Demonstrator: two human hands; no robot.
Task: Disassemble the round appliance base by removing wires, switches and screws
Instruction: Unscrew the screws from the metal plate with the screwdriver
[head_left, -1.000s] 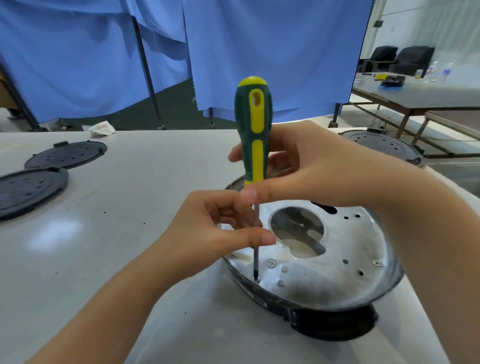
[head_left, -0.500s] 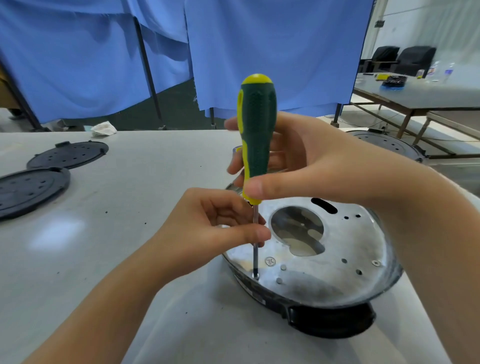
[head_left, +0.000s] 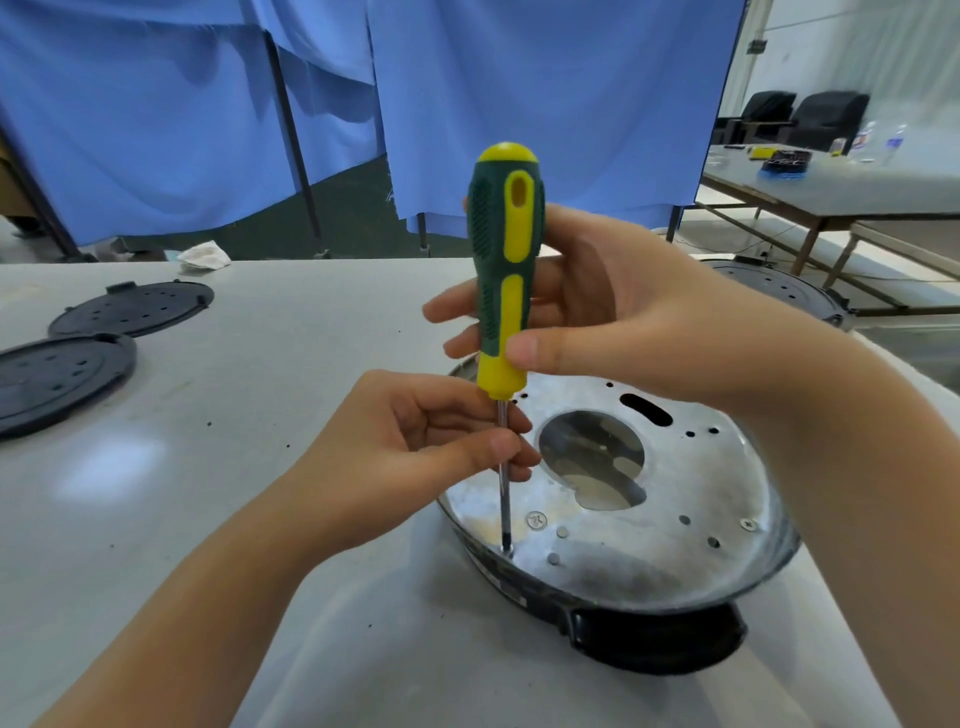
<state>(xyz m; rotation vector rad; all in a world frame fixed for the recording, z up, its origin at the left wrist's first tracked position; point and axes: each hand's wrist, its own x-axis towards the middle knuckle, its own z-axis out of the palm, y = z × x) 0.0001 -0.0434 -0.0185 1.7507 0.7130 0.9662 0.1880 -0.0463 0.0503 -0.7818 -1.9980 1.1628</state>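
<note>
The base (head_left: 649, 525) is sitting on the worktop (head_left: 260, 415) near its front right, metal plate up, black handle facing the person. A screwdriver (head_left: 504, 270) is standing upright, its tip resting on a screw (head_left: 506, 550) at the plate's near left rim. The right hand (head_left: 618, 317) is gripping the green and yellow handle, thumb in front and fingers curled behind. The left hand (head_left: 415, 452) is pinching the steel shaft just below the handle, thumb and fingers closed around it. Another screw (head_left: 748, 525) is sitting near the plate's right edge. Two black discs (head_left: 130, 312) are lying well apart at far left.
</note>
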